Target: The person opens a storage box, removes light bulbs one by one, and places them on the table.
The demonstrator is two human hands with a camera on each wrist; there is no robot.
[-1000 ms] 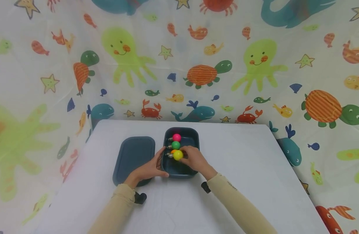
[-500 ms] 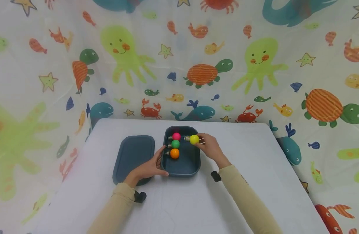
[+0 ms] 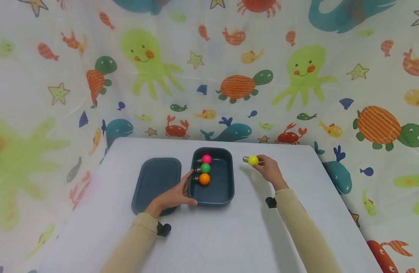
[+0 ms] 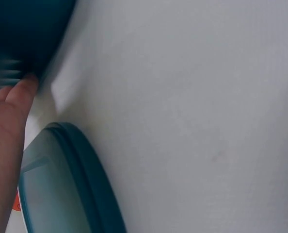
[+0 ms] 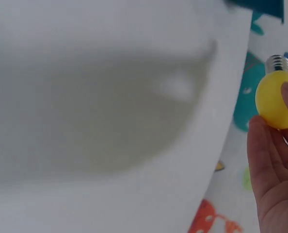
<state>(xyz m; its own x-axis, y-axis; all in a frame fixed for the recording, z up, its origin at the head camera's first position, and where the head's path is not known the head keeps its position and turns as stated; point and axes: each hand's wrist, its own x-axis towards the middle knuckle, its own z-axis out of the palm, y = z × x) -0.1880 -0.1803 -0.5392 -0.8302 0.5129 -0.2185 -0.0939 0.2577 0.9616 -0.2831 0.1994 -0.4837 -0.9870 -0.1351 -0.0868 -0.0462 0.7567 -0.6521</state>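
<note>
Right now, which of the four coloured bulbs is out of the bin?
The yellow bulb: the right hand holds it right of the bin, over the table. Pink, green and orange bulbs lie inside.

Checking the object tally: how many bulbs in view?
4. Pink bulb, green bulb and orange bulb lie in the tray; the right hand holds the yellow bulb outside it. None seems hidden.
</note>
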